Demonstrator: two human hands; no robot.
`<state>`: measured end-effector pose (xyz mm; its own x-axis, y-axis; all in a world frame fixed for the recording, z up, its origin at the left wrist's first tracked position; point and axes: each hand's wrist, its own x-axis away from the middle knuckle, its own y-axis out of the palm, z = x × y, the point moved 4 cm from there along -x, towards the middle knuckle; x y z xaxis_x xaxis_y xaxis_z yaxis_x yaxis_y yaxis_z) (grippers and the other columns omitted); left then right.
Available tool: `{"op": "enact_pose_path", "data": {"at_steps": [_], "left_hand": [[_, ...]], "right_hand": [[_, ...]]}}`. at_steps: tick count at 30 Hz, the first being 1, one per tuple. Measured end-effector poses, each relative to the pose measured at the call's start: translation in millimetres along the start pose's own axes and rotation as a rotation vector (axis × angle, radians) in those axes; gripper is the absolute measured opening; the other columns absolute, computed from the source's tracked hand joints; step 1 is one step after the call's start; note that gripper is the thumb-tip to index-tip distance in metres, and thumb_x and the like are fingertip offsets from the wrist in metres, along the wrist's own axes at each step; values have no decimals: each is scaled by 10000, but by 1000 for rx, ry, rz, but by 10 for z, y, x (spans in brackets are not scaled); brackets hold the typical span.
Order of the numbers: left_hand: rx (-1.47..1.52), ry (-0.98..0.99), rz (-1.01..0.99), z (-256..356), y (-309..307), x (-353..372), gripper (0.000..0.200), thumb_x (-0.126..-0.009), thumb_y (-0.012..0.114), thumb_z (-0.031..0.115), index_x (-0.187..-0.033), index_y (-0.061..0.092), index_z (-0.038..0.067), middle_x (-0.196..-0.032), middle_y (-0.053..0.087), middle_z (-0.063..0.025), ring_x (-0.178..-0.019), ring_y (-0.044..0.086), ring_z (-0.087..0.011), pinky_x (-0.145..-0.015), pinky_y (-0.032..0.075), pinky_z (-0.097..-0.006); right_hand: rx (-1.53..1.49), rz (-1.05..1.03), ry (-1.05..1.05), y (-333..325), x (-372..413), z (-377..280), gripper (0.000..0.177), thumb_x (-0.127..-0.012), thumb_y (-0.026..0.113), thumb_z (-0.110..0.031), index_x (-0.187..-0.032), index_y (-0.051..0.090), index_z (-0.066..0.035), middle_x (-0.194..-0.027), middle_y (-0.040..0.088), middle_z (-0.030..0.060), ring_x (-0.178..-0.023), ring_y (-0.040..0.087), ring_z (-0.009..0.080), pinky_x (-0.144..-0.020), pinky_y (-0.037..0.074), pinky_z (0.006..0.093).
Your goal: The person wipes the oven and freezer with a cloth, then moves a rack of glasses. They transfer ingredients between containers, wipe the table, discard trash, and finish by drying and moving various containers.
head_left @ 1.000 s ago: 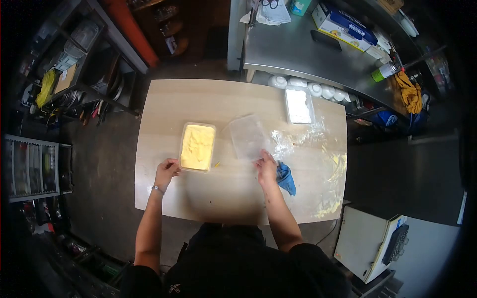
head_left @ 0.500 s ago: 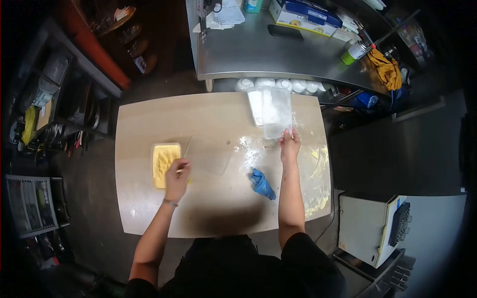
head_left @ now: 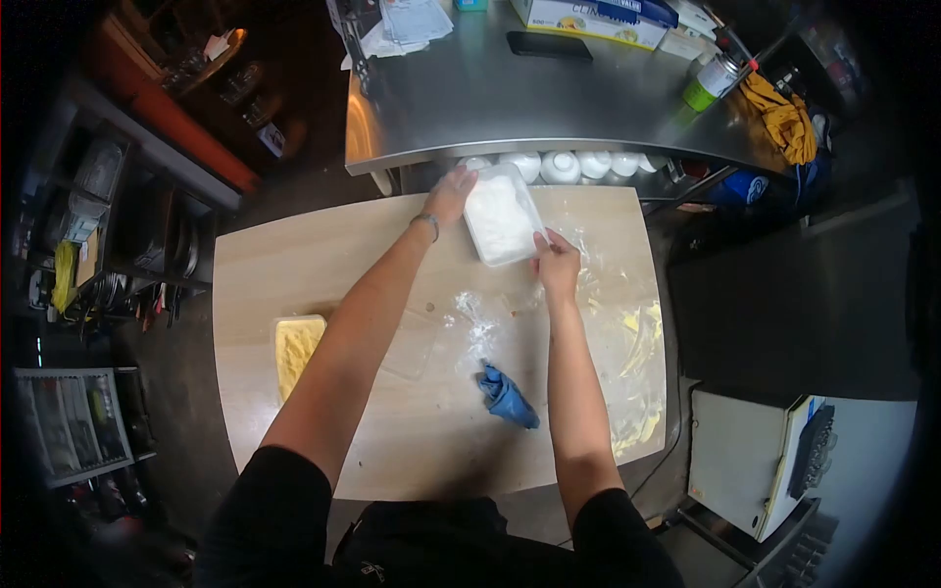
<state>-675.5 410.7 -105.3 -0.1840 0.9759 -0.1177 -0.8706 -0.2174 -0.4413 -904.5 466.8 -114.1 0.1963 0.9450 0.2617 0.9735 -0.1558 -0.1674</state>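
A clear rectangular container of white powder (head_left: 502, 218) is at the far edge of the wooden table, with a clear lid over or against it. My left hand (head_left: 451, 196) grips its far left corner, fingers closed. At its near right side my right hand (head_left: 558, 265) pinches the edge. A tub of yellow crumbly food (head_left: 297, 351) stands on the left of the table, partly behind my left forearm. Near the middle lies a crumpled blue cloth (head_left: 508, 397). Another transparent lid (head_left: 412, 348) lies flat and is hard to make out.
Beyond the wooden table (head_left: 265, 255) stands a steel counter (head_left: 441, 108) with a phone (head_left: 549, 45), papers, a cling wrap box and a green-labelled can (head_left: 711, 82). White bowls sit beneath it. Powder and yellow smears mark the table's right side.
My left hand has moved from the yellow tub to the container of white powder. The clear lid in my right hand has shifted left onto that container. The view has shifted slightly.
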Motion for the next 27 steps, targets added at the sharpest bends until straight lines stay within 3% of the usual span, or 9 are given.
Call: {"op": "enact_pose_path", "data": {"at_steps": [2,4,8,10,15,18,20,24,27], "left_hand": [[-138,-114,-26,-73,-43,84,414,-854,491,359,-1076,506,10,-1105,534,-204,-1019,499,-358,-860,393,-391],[-312,-181,13,-36,-117,309,213,-854,491,255,-927,522,58,-972,590,-163,-830,559,-367,-688,438,-447],[-344,-122,122,21,-167,695,240,-854,475,227,-1029,509,66,-1105,549,-153,-907,552,-352,-763,437,-429],[-466,445,-106,241,-103,743,358,-856,452,209,-1194,442,89,-1269,440,-128,-1034,506,-334,-867,408,-407],[-535,293,-469,114,-37,721,535,-858,441,246,-1334,281,62,-1428,201,-91,-1209,366,-298,-998,292,-401],[-716,363,-316,260,-117,894,549,-856,455,281,-1320,294,35,-1397,251,-132,-1227,324,-323,-1007,262,-428],[-520,387,6,449,-411,1010,534,-854,473,280,-1296,321,20,-1321,323,-188,-1205,314,-358,-1000,255,-445],[-227,274,191,718,-1124,1855,485,-833,512,254,-1229,390,2,-1223,399,-211,-1145,360,-375,-967,290,-436],[-159,128,403,578,-1750,2715,404,-808,542,175,-1158,444,0,-1169,451,-178,-1090,411,-332,-946,310,-395]], "right_hand": [[116,-18,-22,-29,13,52,342,-805,616,-170,-1079,560,28,-663,578,105,-455,547,165,-441,452,295],[512,46,-362,-40,85,-60,392,-784,624,-180,-1131,546,-15,-904,586,130,-751,593,230,-647,469,369],[834,108,-565,123,544,-256,566,-779,603,-297,-1251,436,-33,-1213,457,161,-1124,428,310,-907,353,456],[1096,-3,-707,356,746,-253,750,-776,538,-465,-1343,281,-46,-1381,282,128,-1277,229,336,-1016,192,518],[1052,-114,-526,393,738,-244,846,-759,465,-585,-1364,219,-47,-1411,240,117,-1306,172,340,-1037,73,553],[1084,-116,-587,467,862,-257,818,-759,492,-554,-1355,246,-50,-1404,247,131,-1296,185,356,-1035,91,547],[1335,65,-865,533,1083,-427,808,-741,545,-516,-1345,275,-53,-1395,250,154,-1285,201,367,-1028,108,552],[971,-587,-853,964,1957,-299,829,-663,659,-438,-1318,316,-64,-1385,229,191,-1272,197,383,-998,151,578],[1169,-693,-757,1240,2264,25,882,-619,692,-433,-1328,294,-91,-1370,217,213,-1258,209,389,-987,203,552]]}}
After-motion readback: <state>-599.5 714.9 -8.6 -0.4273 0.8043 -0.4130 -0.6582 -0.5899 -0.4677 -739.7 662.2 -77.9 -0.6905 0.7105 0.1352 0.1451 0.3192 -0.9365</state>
